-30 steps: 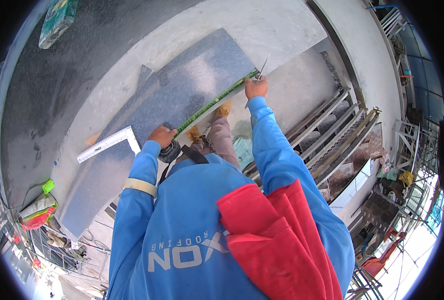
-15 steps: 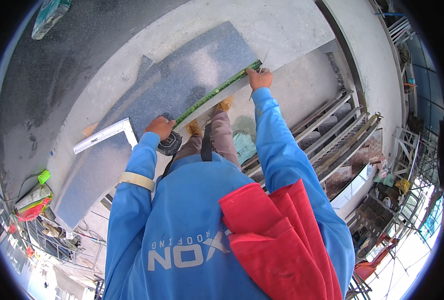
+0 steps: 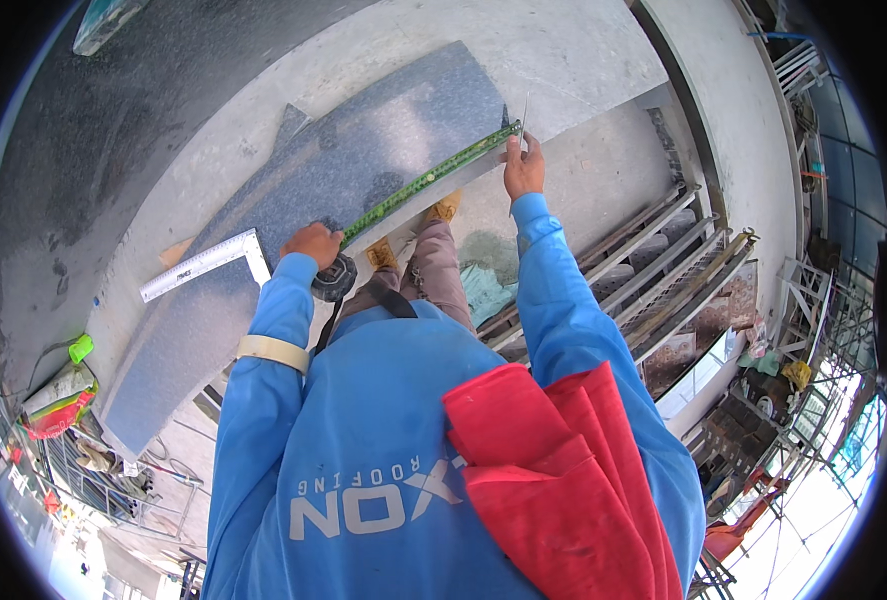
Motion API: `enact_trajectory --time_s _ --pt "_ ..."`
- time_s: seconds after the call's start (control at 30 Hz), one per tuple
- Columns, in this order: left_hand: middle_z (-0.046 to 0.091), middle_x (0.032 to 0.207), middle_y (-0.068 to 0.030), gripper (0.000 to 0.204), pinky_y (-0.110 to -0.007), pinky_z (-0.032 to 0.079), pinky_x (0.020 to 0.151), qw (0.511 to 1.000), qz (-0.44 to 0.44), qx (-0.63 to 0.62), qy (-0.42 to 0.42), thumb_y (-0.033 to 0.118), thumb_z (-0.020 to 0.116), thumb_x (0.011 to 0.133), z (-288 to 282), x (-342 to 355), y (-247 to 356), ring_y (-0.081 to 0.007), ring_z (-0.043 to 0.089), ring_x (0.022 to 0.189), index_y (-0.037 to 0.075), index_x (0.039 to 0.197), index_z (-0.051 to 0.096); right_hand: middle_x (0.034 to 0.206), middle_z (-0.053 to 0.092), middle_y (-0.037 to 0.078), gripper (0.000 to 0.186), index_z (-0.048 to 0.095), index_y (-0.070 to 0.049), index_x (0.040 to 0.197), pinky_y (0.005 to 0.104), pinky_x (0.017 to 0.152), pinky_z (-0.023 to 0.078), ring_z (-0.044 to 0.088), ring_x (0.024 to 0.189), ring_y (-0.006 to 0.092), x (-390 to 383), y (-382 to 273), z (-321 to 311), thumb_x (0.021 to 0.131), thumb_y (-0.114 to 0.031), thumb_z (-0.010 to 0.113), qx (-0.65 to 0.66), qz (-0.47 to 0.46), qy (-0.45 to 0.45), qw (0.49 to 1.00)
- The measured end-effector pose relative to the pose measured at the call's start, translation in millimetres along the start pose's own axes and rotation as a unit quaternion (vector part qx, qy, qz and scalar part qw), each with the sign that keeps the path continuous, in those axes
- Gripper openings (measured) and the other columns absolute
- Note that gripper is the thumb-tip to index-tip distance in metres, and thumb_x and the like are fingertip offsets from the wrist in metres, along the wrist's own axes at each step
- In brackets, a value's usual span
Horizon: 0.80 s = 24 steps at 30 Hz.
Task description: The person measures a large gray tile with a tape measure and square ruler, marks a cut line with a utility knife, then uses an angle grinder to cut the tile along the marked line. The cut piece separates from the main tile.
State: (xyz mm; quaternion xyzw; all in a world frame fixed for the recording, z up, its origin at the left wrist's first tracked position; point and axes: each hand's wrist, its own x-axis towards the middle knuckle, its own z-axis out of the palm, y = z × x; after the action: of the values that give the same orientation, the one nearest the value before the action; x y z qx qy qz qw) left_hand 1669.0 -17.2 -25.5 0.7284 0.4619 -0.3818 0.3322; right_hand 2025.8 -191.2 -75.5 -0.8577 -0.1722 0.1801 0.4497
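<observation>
A green tape measure blade (image 3: 426, 182) stretches along the near edge of a speckled grey stone slab (image 3: 364, 130). At its lower left end my left hand (image 3: 311, 243) is closed on the tape measure, beside its dark round case (image 3: 335, 279). My right hand (image 3: 525, 171) is just off the slab's right corner, by the far end of the blade. Between its fingers is a thin pointed rod (image 3: 525, 112), whose exact kind I cannot make out. A white try square (image 3: 202, 266) lies on the slab's left part.
Metal rails and frames (image 3: 654, 270) stand to the right of my legs. At the left is a red and green bag (image 3: 61, 405) near a bright green object (image 3: 82, 348). A red cloth (image 3: 564, 480) hangs over my blue top. Pale concrete (image 3: 564, 60) lies beyond the slab.
My right hand has come slightly nearer and away from the blade's end, with the rod now more upright. My left hand has shifted slightly left and up with the tape case.
</observation>
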Motion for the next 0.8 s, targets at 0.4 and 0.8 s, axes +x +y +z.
enact_trajectory --time_s 0.4,0.8 --pt "0.063 0.138 -0.0226 0.057 -0.048 0.046 0.110 1.000 -0.001 -0.012 -0.028 0.050 0.051 0.103 0.9 13.8 -9.0 -0.0391 0.058 0.130 0.003 0.132 0.065 0.100 0.072 0.026 0.080 0.019 -0.017 0.164 0.0553 0.078 0.057 0.071 0.087 0.0446 -155.8 -57.9 -46.1 0.093 -0.005 0.052 -0.388 -0.132 -0.395 0.822" --pt "0.062 0.138 -0.0256 0.058 -0.049 0.045 0.111 0.999 -0.001 -0.020 -0.031 0.048 0.052 0.103 2.9 15.6 -5.7 -0.0407 0.058 0.131 0.000 0.131 0.064 0.105 0.074 0.020 0.081 0.019 -0.021 0.166 0.0510 0.079 0.059 0.073 0.090 0.0386 -142.1 -73.3 -21.8 0.093 -0.006 0.053 -0.432 -0.142 -0.398 0.797"
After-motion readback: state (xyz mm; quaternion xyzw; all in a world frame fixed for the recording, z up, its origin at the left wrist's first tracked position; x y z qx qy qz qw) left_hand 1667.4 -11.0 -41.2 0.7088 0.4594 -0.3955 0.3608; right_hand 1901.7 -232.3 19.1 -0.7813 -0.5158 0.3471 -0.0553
